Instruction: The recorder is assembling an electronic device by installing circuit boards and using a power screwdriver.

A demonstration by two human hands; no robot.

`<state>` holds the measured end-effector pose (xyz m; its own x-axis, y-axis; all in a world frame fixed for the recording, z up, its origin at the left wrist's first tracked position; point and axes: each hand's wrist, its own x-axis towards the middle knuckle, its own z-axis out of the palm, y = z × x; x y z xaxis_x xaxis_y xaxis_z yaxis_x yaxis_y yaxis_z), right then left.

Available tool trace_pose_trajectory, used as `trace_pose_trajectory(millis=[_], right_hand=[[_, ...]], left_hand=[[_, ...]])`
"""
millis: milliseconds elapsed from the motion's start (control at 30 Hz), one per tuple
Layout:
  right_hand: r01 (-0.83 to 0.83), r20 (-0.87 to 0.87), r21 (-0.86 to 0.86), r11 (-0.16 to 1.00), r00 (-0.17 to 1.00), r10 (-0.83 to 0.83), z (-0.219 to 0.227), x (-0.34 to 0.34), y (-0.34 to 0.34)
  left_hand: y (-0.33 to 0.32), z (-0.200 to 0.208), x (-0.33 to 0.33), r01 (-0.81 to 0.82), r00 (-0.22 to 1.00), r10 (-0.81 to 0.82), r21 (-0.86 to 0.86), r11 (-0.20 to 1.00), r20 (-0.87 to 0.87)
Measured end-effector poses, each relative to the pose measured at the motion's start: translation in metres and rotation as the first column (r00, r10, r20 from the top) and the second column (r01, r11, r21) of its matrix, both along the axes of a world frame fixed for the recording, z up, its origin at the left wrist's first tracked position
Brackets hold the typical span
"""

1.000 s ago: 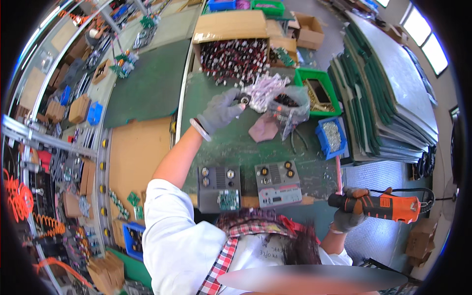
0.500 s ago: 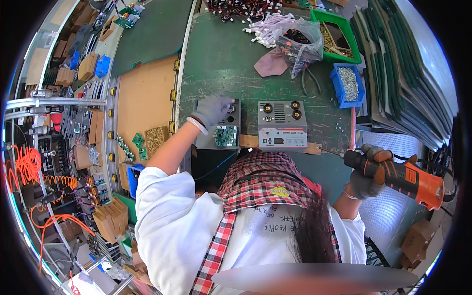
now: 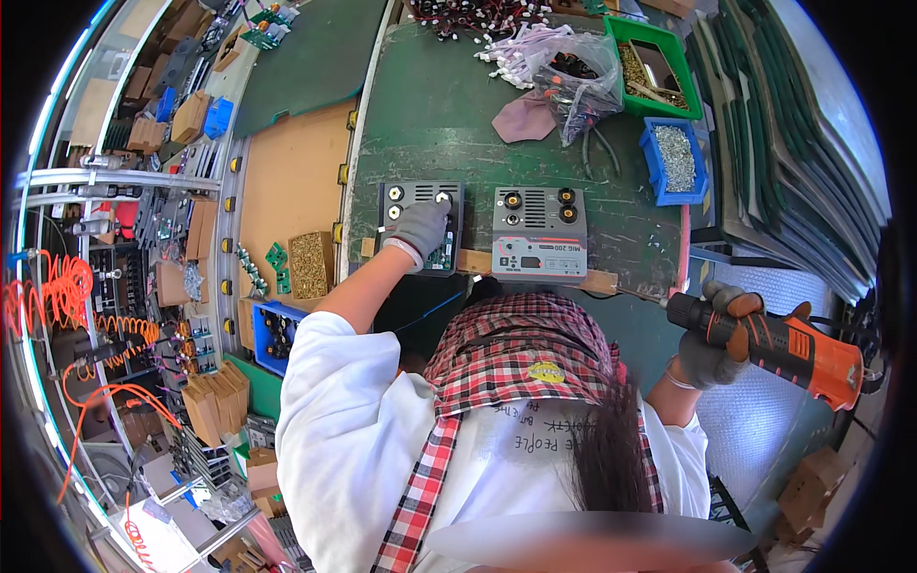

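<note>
Panels: two grey metal panels lie side by side on the green bench [image 3: 430, 105]; the left panel [image 3: 420, 227] is under the left hand, the right panel [image 3: 540, 232] lies just beside it, untouched.
Bins: one green bin [image 3: 659, 67] and one blue bin of small metal parts [image 3: 676, 160], both beyond the right panel, well apart from either hand.
Bag and cloth: one clear bag of parts [image 3: 573, 81] and one pink cloth [image 3: 525, 119], far past the left hand.
Room: bare green bench stretches beyond the left hand; the near edge of the bench runs just below both panels.
Left grip: the gloved left hand [image 3: 418, 229] rests flat on the left panel, fingers bent over it near a knob; whether they pinch anything I cannot tell.
Right grip: the gloved right hand [image 3: 712, 334] is wrapped tight around the orange power screwdriver [image 3: 774, 342], held off the bench past its right edge.
</note>
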<state>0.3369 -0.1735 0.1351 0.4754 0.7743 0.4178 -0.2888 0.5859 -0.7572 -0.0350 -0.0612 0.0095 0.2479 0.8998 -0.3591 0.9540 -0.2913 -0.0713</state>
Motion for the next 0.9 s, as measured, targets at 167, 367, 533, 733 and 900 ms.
trace_pose_trajectory(millis=[167,367,533,733,900], right_hand=[[-0.013,-0.029,0.044,0.999,0.999,0.014,-0.005,0.001,-0.002],[-0.029,-0.049,0.092,0.995,0.998,0.033,-0.005,0.0,-0.001],[-0.06,-0.044,0.076,0.995,0.997,0.063,0.005,-0.007,-0.003],[-0.036,-0.013,0.05,0.998,0.999,0.036,0.007,-0.017,-0.008],[0.019,-0.008,0.119,0.993,1.0,-0.018,0.016,-0.041,-0.007]], left_hand=[[0.003,-0.042,0.006,0.045,0.958,-0.037,0.019,0.999,-0.283],[0.001,0.0,0.062,-0.072,0.898,0.038,-0.061,0.996,-0.438],[0.003,-0.025,0.052,-0.342,0.893,0.369,0.143,0.929,-0.259],[0.01,-0.002,0.044,-0.262,0.954,0.263,0.029,0.965,-0.143],[0.005,0.026,0.016,-0.125,0.937,0.174,0.177,0.976,-0.303]])
